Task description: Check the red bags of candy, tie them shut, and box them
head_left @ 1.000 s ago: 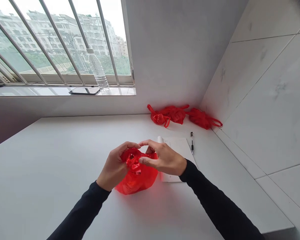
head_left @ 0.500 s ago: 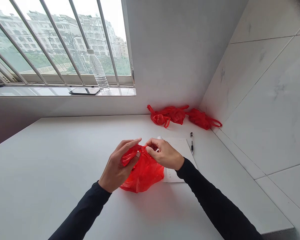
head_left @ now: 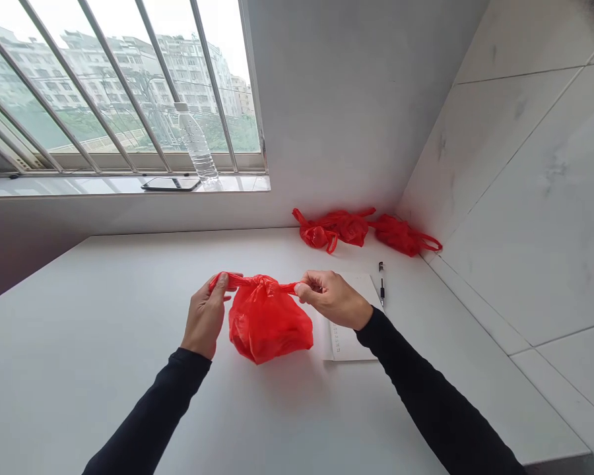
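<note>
A red plastic bag (head_left: 271, 323) hangs or rests at the middle of the white table, its two handles drawn out sideways from a knot at the top. My left hand (head_left: 206, 315) is closed on the left handle, thumb pressed against the fingers. On the other side, my right hand (head_left: 334, 297) pinches the right handle between thumb and fingers. The bag is bulging; what it contains is hidden. Just behind my right hand lies a white paper booklet (head_left: 354, 343), partly covered by the hand and wrist.
Several red plastic bags (head_left: 346, 227) lie at the back right against the wall. A black-and-clear pen (head_left: 381, 284) is right of the booklet on the white table (head_left: 129, 316). On the windowsill stand a water bottle (head_left: 198, 145) and a flat phone (head_left: 171, 185).
My hands have moved apart, pulling the bag's handles out to left and right. The bag's top has drawn together into a knot, and the bag has shifted slightly left.
</note>
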Demonstrator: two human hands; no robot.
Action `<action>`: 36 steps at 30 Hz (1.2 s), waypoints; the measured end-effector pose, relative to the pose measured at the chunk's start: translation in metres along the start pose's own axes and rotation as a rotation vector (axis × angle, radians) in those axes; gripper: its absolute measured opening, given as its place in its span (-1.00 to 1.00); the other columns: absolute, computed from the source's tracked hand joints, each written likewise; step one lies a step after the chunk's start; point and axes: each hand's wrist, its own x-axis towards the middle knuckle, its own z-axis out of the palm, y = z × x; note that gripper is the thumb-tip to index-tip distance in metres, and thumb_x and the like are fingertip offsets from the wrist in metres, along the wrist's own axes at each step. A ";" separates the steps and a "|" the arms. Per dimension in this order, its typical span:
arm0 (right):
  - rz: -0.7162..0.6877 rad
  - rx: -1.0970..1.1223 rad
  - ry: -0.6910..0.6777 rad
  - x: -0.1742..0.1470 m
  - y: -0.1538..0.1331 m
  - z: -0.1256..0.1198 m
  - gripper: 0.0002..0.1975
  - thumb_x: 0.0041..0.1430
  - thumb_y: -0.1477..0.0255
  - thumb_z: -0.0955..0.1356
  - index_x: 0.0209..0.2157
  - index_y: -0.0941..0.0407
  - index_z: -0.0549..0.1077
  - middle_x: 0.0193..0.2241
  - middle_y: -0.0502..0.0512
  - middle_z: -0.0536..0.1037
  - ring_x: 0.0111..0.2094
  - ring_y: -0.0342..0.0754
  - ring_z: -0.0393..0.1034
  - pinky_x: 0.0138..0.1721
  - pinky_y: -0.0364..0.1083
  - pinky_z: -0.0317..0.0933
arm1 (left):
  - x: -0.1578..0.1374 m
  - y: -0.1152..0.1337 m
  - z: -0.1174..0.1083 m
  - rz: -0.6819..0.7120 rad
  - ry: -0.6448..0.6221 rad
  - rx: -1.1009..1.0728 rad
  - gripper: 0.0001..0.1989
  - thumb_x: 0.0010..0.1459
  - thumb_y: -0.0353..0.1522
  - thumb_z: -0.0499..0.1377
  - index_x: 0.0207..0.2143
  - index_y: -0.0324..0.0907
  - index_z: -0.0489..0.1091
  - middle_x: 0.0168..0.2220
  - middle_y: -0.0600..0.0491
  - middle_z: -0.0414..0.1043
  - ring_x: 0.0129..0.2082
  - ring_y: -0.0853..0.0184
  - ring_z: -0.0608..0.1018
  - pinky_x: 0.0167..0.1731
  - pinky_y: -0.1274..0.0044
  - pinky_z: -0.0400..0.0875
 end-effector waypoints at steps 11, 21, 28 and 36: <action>-0.006 -0.129 -0.103 -0.004 -0.002 -0.003 -0.77 0.16 0.36 0.27 -0.56 0.09 0.25 -0.63 -0.13 0.22 -0.55 -0.20 0.06 -0.44 -0.15 0.03 | 0.023 -0.017 -0.025 -0.261 0.230 -0.008 -0.77 0.22 -0.27 0.08 -0.46 -0.18 0.29 -0.55 0.14 0.26 -0.61 0.42 0.32 -0.62 0.57 0.20; -0.001 -0.218 -0.313 -0.010 -0.003 -0.008 -0.77 0.21 0.35 0.30 -0.51 0.09 0.28 -0.57 -0.12 0.33 -0.53 -0.20 0.13 -0.50 -0.16 0.01 | 0.022 -0.017 -0.032 -0.297 0.261 -0.027 -0.77 0.22 -0.25 0.02 -0.49 -0.12 0.16 -0.65 0.23 0.08 -0.70 0.43 0.25 -0.66 0.57 0.23; -0.087 -0.291 -0.507 -0.020 -0.004 -0.009 -0.75 0.28 0.21 0.33 -0.37 0.09 0.39 -0.44 -0.02 0.54 -0.44 -0.13 0.34 -0.42 -0.14 0.14 | 0.001 -0.002 -0.019 -0.341 -0.151 0.038 -0.56 0.10 0.04 0.12 -0.27 -0.15 0.40 -0.53 0.05 0.40 -0.58 0.25 0.44 -0.59 0.44 0.34; -0.162 -0.293 -0.528 -0.038 -0.017 -0.019 -0.73 0.34 0.26 0.29 -0.02 0.03 0.48 -0.38 0.03 0.59 -0.40 -0.05 0.45 -0.33 -0.08 0.24 | -0.023 -0.001 0.003 -0.191 -0.221 0.138 -0.75 -0.08 -0.22 0.36 -0.43 -0.21 0.46 -0.49 -0.03 0.50 -0.48 0.20 0.52 -0.46 0.43 0.35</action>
